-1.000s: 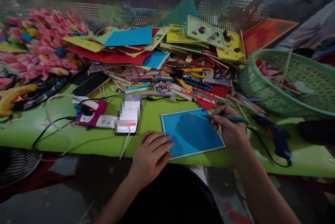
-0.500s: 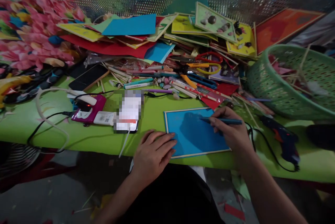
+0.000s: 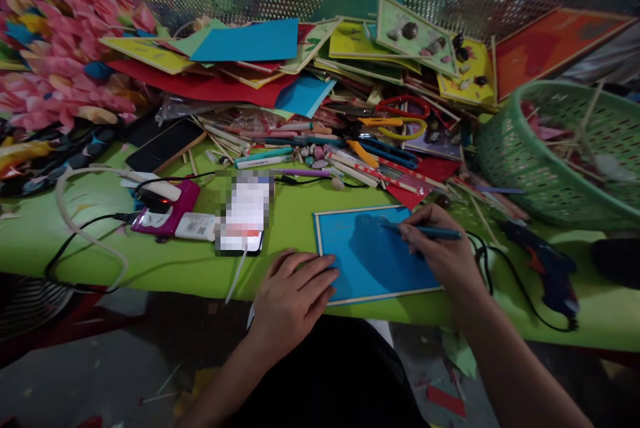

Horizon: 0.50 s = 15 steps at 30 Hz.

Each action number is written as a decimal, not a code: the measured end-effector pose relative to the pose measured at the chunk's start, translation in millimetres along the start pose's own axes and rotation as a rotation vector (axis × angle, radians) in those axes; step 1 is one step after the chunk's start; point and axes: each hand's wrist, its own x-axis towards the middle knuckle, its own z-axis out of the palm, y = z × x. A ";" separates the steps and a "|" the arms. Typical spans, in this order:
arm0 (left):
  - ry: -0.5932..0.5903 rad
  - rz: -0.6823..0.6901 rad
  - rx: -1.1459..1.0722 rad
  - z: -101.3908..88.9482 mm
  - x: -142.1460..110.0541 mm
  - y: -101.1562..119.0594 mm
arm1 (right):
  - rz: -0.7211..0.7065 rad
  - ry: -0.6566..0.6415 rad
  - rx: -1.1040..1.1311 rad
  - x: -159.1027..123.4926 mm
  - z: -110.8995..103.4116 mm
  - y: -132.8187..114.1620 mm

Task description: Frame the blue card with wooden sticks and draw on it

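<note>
A blue card (image 3: 370, 275) edged with thin pale sticks lies on the green tabletop in front of me. Faint marks show near its upper edge, too dim to read. My left hand (image 3: 295, 291) rests flat with fingers stretched, the fingertips over the card's left edge. In my right hand (image 3: 443, 248) a blue pen (image 3: 435, 233) is pinched, its tip at the card's upper middle. The right hand covers the card's right side. Left of the card lies a lit phone (image 3: 245, 215), its screen blurred out.
A magenta power strip (image 3: 165, 211) with cables sits at left, near a dark phone (image 3: 167, 145). Scissors (image 3: 385, 151), pens and sticks are heaped behind the card. At right are a green basket (image 3: 525, 168) and a glue gun (image 3: 547, 271) with its cord.
The pen tip stays at nearly the same spot on the card, with at most a slight shift. My left hand keeps its place. The view has tilted a little.
</note>
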 end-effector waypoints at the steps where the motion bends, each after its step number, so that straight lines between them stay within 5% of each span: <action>1: 0.002 0.000 0.002 -0.1 0.1 0.0 | 0.003 -0.002 -0.004 0.0 0.2 -0.1; 15: -0.012 -0.001 -0.004 -1.5 0.1 -0.3 | 0.009 -0.012 -0.026 0.0 -0.2 2.0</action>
